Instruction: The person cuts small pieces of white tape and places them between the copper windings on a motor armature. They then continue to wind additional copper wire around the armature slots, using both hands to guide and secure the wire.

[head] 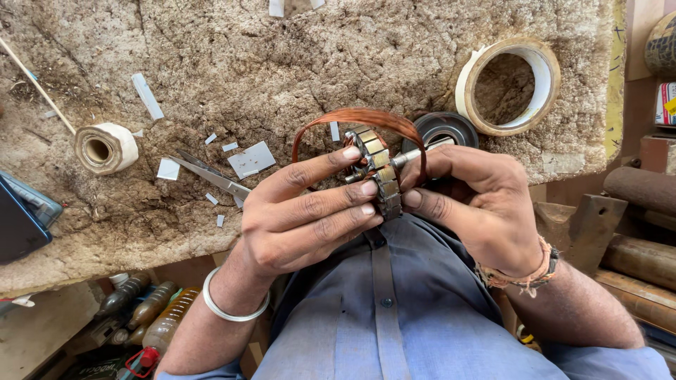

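Both my hands hold a small slotted metal stator core (380,172) with a steel shaft sticking out to the right. My left hand (303,218) grips its left side, fingertips pressed on the core's rim. My right hand (472,200) holds the right side and the shaft. A loop of copper wire (359,118) arches from the core over the top of both hands. All of this hovers at the near edge of a rough, worn workbench (282,63).
Scissors (208,174) and white paper scraps (251,159) lie left of my hands. A small tape roll (105,148) sits further left, a large tape roll (508,84) at right, a dark round part (443,128) behind my right hand. Bottles (151,313) stand below the bench.
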Tool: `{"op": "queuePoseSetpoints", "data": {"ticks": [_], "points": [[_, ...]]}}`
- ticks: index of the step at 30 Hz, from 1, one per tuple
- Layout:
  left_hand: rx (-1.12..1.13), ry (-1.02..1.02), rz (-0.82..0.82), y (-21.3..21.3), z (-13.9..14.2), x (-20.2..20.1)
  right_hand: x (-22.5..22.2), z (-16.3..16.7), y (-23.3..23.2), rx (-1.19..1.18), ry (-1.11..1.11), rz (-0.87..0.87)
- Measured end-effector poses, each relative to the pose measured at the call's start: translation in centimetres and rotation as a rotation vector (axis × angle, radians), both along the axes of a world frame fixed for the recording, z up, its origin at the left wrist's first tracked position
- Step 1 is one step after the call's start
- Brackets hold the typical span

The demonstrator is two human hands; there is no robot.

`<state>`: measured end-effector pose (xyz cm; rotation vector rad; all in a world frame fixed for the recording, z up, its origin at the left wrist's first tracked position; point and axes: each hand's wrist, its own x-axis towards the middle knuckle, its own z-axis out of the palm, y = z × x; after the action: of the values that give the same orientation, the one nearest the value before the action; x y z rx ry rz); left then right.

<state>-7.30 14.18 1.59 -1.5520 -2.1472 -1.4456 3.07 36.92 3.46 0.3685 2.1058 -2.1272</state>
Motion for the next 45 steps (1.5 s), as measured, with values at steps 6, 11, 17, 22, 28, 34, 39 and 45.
{"op": "queuePoseSetpoints", "data": {"ticks": [6, 11, 17, 22, 28, 34, 39, 45], "points": [[-0.025, 0.115, -0.02, 0.1, 0.5, -0.1, 0.1, 0.3, -0.1, -0.167, -0.165, -0.08], [-0.16, 0.187, -0.004, 0.1, 1.4, 0.9, 0.3, 0.3, -0.3, -0.196, -0.15, -0.094], [-0.195, 0.19, 0.023, 0.2, 1.8, 1.9, 0.4, 0.4, -1.2, 0.012, -0.083, -0.127], [-0.131, 0.158, 0.078, 0.5, 1.8, 2.8, 0.4, 0.4, -1.5, 0.08, -0.04, -0.145], [-0.143, 0.068, 0.361, 1.1, 3.5, 4.8, 0.6, 0.2, -1.4, 0.088, -0.032, -0.152], [-0.249, -0.139, 0.651, 3.3, 4.6, 5.9, 0.7, 0.2, -1.5, 0.091, 0.002, -0.149], [-0.275, -0.177, 0.66, 4.3, 5.0, 5.8, 0.8, -0.1, -1.4, 0.103, 0.018, -0.161], [-0.257, -0.151, 0.635, 4.8, 4.8, 5.8, 0.9, -0.4, -1.5, 0.108, 0.005, -0.187]]}}
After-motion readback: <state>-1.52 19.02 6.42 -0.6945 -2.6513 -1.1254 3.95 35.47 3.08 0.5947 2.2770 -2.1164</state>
